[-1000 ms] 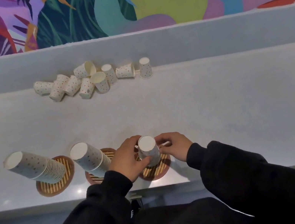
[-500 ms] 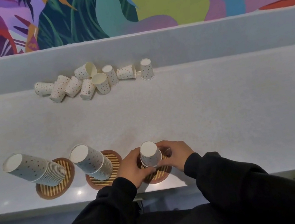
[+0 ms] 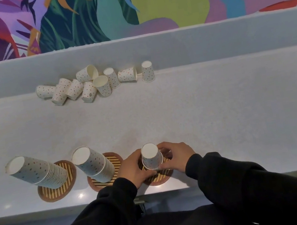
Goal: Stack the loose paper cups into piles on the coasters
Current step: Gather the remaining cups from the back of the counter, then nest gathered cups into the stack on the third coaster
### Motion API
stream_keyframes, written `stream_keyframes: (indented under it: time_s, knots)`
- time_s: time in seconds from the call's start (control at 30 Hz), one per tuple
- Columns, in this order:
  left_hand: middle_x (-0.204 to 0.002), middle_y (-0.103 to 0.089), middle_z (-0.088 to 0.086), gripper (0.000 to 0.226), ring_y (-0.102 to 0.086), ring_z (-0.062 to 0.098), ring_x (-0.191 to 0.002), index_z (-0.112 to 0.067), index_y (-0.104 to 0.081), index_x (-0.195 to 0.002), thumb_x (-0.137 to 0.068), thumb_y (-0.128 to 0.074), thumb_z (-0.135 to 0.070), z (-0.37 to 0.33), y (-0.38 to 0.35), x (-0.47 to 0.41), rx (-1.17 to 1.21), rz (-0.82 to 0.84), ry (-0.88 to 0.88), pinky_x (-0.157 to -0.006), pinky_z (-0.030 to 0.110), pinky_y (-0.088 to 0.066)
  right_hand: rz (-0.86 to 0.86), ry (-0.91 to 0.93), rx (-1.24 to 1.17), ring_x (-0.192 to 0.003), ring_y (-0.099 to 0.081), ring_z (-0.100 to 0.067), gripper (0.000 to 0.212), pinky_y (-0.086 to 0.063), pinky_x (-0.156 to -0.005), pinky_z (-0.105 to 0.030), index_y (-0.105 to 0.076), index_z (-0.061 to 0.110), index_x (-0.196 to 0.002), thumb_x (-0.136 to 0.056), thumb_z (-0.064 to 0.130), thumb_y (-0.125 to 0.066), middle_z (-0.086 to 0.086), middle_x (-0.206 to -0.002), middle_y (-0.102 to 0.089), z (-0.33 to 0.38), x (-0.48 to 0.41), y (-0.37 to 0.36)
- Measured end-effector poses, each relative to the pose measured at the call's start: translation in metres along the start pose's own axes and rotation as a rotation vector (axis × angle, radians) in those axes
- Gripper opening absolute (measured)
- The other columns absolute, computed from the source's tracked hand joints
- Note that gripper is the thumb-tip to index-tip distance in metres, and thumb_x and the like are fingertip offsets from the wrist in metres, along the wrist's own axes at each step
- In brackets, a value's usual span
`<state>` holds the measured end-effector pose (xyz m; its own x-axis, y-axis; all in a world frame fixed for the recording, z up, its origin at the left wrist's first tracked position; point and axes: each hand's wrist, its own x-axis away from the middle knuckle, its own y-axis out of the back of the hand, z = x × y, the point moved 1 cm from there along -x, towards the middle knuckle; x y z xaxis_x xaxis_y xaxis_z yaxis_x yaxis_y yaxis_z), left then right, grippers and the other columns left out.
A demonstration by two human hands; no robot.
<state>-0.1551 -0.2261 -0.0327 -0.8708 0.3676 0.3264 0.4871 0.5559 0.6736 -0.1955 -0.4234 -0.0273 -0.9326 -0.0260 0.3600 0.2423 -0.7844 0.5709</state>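
Three round striped coasters lie along the counter's near edge. The left coaster (image 3: pixel 58 190) bears a tall pile of upside-down dotted cups (image 3: pixel 38 173). A shorter pile (image 3: pixel 95 165) stands on the middle coaster (image 3: pixel 112 161). On the right coaster (image 3: pixel 159 178) stands an upside-down dotted cup (image 3: pixel 152 158). My left hand (image 3: pixel 132 170) and my right hand (image 3: pixel 177 155) hold this cup at its base from both sides. Several loose dotted cups (image 3: pixel 88 85) lie scattered at the back of the counter; one cup (image 3: pixel 147 71) stands upside down apart at their right.
The grey counter (image 3: pixel 222 110) has a raised back ledge under a colourful mural (image 3: pixel 126 6). Its near edge runs just below the coasters. My black sleeves cover the lower part of the view.
Both hands have slid down the cup to its base, and the cup now sits low on the right coaster. The other piles and the loose cups are unchanged.
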Motion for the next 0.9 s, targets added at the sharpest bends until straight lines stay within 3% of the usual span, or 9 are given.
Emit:
stream_keyframes:
  time_s: [0.17,0.33,0.43,0.53,0.77,0.9]
  knots:
    - [-0.135,-0.065,-0.006,0.077,-0.06,0.017,-0.125,-0.03,-0.053,-0.137,-0.07,-0.093,-0.034,-0.002,0.003,-0.002,-0.037,0.034,0.009,-0.107,0.035,-0.05,-0.005,0.019,-0.01,-0.114,-0.066,-0.013,0.068,-0.053,-0.103,-0.036,-0.055,0.043,-0.135,-0.075,0.048,-0.087,0.012,-0.127,-0.07,-0.004,0.0,-0.003]
    - [-0.139,-0.061,-0.002,0.096,-0.061,0.021,-0.121,-0.03,-0.038,-0.152,-0.072,-0.087,-0.01,-0.011,0.025,-0.01,-0.131,0.135,0.029,-0.104,0.037,-0.052,0.053,0.005,-0.071,-0.111,-0.065,-0.015,0.078,-0.055,-0.1,-0.036,-0.049,0.04,-0.142,-0.076,0.03,-0.089,0.004,-0.124,-0.069,-0.009,-0.004,0.007]
    - [-0.126,-0.064,-0.003,0.079,-0.066,0.019,-0.11,-0.031,-0.043,-0.15,-0.085,-0.069,0.005,-0.027,0.051,-0.013,-0.097,0.063,-0.028,-0.094,0.033,-0.057,0.047,0.01,-0.089,-0.106,-0.066,-0.014,0.069,-0.057,-0.095,-0.033,-0.053,0.036,-0.14,-0.081,0.019,-0.085,0.003,-0.121,-0.067,-0.013,-0.008,0.017]
    - [-0.119,-0.063,-0.009,0.069,-0.064,0.011,-0.105,-0.034,-0.05,-0.143,-0.088,-0.061,0.006,-0.061,0.085,-0.013,-0.129,0.002,-0.144,-0.09,0.025,-0.054,0.011,0.025,-0.097,-0.101,-0.068,-0.012,0.053,-0.059,-0.091,-0.031,-0.06,0.035,-0.131,-0.085,0.02,-0.081,0.005,-0.116,-0.068,-0.007,-0.016,0.038]
    - [-0.108,-0.069,-0.014,0.039,-0.067,0.006,-0.093,-0.033,-0.066,-0.125,-0.092,-0.07,-0.012,-0.138,0.19,-0.034,-0.153,-0.145,-0.282,-0.075,0.02,-0.05,-0.155,0.125,-0.02,-0.094,-0.069,-0.01,0.033,-0.056,-0.091,-0.028,-0.068,0.03,-0.117,-0.087,0.023,-0.079,0.008,-0.105,-0.073,0.041,-0.053,0.117]
    - [-0.102,-0.073,-0.01,0.033,-0.067,0.011,-0.09,-0.029,-0.07,-0.117,-0.088,-0.073,-0.012,-0.152,0.253,-0.074,-0.252,-0.261,-0.281,-0.08,0.023,-0.044,-0.241,0.162,0.003,-0.093,-0.07,-0.011,0.03,-0.054,-0.087,-0.026,-0.07,0.029,-0.113,-0.085,0.023,-0.08,0.008,-0.102,-0.074,0.074,-0.085,0.155]
